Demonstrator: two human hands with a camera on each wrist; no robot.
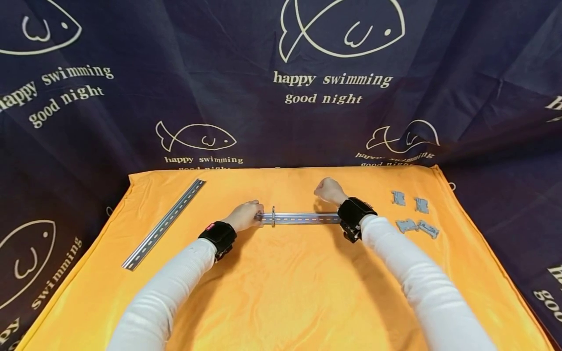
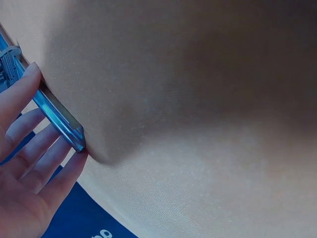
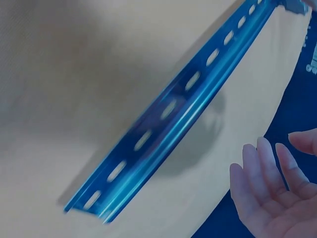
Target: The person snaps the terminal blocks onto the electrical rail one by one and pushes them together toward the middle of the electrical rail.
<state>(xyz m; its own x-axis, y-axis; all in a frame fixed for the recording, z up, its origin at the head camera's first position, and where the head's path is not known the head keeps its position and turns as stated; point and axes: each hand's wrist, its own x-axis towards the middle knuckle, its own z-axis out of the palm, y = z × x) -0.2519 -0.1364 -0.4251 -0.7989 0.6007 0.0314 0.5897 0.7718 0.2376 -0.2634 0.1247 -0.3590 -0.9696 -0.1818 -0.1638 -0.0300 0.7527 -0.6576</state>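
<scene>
A slotted metal DIN rail point(image 1: 307, 219) lies crosswise at the middle of the orange cloth. My left hand point(image 1: 245, 216) grips its left end; in the left wrist view the thumb is on one side of the rail point(image 2: 59, 118) and the fingers are on the other. Just right of that hand, a small grey terminal block point(image 1: 273, 216) sits across the rail, and part of it point(image 2: 9, 64) shows beyond the thumb. My right hand point(image 1: 330, 190) hangs behind the rail's right part, apart from it. In the right wrist view its fingers point(image 3: 251, 173) are loosely bent and hold nothing.
A second slotted rail point(image 1: 164, 224) lies slanted at the left of the orange-covered table point(image 1: 281, 292). Several loose grey blocks point(image 1: 406, 225) lie at the right. A dark blue curtain point(image 1: 254, 107) with fish prints stands close behind the table.
</scene>
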